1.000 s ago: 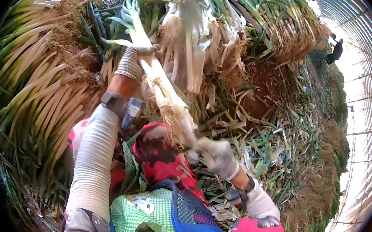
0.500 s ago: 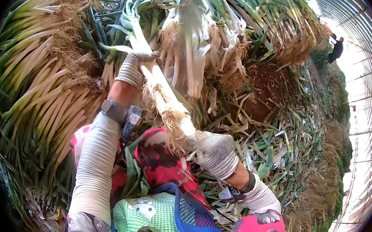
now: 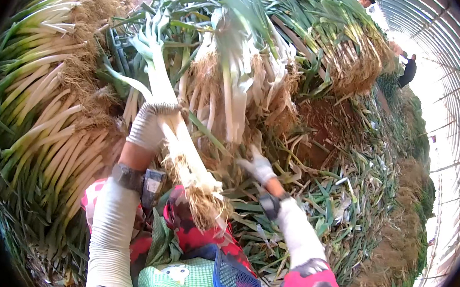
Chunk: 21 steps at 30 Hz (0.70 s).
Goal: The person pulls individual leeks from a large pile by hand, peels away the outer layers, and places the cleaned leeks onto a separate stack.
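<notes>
My left hand point(image 3: 148, 126), in a striped glove, is wrapped around a small bunch of green onions point(image 3: 188, 153). The bunch slants from green leaves at the upper left down to shaggy roots over my knees. My right hand point(image 3: 259, 167), gloved too, is apart from the bunch on its right, fingers spread and holding nothing. It is over the litter of stripped leaves, and its fingertips are slightly blurred. Just beyond the hands, a heap of unpeeled green onions point(image 3: 229, 94) hangs roots down, with dry skins on it.
Along the left lies a long row of cleaned green onions point(image 3: 51, 128). Another rooted pile point(image 3: 358, 59) is at the upper right. Discarded leaves point(image 3: 339, 208) cover the ground on the right. A person in dark clothes point(image 3: 408, 70) is far off near the ribbed greenhouse wall point(image 3: 456, 125).
My right hand has let go of the root end of the bunch, moved up and away, and opened. My left hand has lowered slightly, still holding the bunch.
</notes>
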Motion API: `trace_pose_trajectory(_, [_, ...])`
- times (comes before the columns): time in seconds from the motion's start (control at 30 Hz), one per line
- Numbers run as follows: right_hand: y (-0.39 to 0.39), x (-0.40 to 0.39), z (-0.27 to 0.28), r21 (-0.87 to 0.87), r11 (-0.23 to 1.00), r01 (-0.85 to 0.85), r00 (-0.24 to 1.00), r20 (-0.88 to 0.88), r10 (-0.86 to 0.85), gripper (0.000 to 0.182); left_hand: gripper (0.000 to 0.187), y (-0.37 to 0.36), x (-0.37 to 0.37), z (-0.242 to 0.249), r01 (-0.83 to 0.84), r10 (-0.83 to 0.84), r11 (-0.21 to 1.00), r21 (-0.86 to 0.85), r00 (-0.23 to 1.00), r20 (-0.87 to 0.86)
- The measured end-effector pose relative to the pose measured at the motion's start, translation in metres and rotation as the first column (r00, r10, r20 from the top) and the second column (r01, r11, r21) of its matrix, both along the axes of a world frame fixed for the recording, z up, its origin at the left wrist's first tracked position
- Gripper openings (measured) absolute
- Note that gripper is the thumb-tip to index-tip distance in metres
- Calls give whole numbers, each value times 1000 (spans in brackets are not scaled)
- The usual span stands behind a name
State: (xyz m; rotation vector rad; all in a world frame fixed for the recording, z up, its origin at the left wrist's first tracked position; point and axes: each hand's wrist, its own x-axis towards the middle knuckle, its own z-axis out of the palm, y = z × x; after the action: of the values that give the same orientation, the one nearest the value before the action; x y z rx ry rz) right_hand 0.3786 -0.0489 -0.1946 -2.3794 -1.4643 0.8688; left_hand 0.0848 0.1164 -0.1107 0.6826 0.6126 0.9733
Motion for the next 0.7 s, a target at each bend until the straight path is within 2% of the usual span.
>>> trace_pose_trajectory(0.03, [32,-5,-24,114,988,105,992,61,-112,86,48,4,4,-10,-64,69,995,-79,995,67])
trace_pose_trajectory(0.07, [61,-9,-32,133,968,212,974,-104,-199,79,50,-1,3,12,-9,3,995,-97,998,-71])
trace_pose_trajectory(0.13, [99,-15,-47,94,903,420,838,-422,-346,65,49,0,7,17,-59,64,992,-108,997,40])
trace_pose_trajectory(0.17, [108,-16,-54,72,920,384,744,-614,-263,55,44,16,3,-5,39,-39,986,-165,999,6])
trace_pose_trajectory(0.2, [111,-15,-62,56,936,348,609,-772,-180,46,42,21,4,-14,63,-62,979,-194,998,13])
trace_pose_trajectory(0.23, [112,-11,-71,48,950,307,444,-891,-98,37,40,23,6,-18,87,-83,970,-225,996,26])
trace_pose_trajectory(0.27, [114,-1,-77,71,950,304,270,-963,-15,19,38,23,8,-22,112,-105,961,-253,994,42])
trace_pose_trajectory(0.3, [100,-4,-51,106,898,427,306,-951,-33,21,35,12,11,-9,68,-58,962,-266,997,45])
trace_pose_trajectory(0.33, [84,-11,-18,147,830,539,339,-939,-54,25,35,4,14,5,77,-82,965,-251,997,-10])
trace_pose_trajectory(0.37, [78,-7,-5,221,789,573,332,-943,23,38,35,0,20,8,88,-88,965,-248,996,11])
trace_pose_trajectory(0.4, [62,-14,36,252,814,524,449,-894,-12,36,35,-4,24,10,101,-97,965,-244,995,30])
trace_pose_trajectory(0.43, [52,-15,54,306,812,497,568,-822,-37,36,42,-7,28,-1,209,-162,936,-284,970,180])
trace_pose_trajectory(0.47, [44,-19,67,354,814,460,675,-736,-61,37,46,-16,36,3,221,-148,926,-306,959,243])
trace_pose_trajectory(0.5, [36,-33,87,273,817,507,546,-836,-60,26,44,-19,42,0,218,-149,929,-299,960,238])
trace_pose_trajectory(0.53, [25,-40,89,358,833,422,671,-742,-21,30,42,-20,49,-6,214,-148,933,-291,961,233])
trace_pose_trajectory(0.57, [14,-55,88,385,805,451,624,-781,24,28,40,-21,54,-12,244,-165,923,-296,949,269])
trace_pose_trajectory(0.6, [2,-67,89,459,785,416,681,-729,65,26,37,-30,58,-6,213,-114,926,-313,945,306])
trace_pose_trajectory(0.63, [-9,-79,89,529,760,378,734,-671,102,25,49,-24,63,-24,284,-172,912,-294,919,355])
trace_pose_trajectory(0.67, [-19,-87,94,630,736,250,859,-495,131,24,61,-22,67,-25,354,-230,896,-269,886,403])
trace_pose_trajectory(0.7, [-28,-94,100,702,704,104,944,-294,153,22,61,-29,71,-27,228,-150,943,-241,941,304])
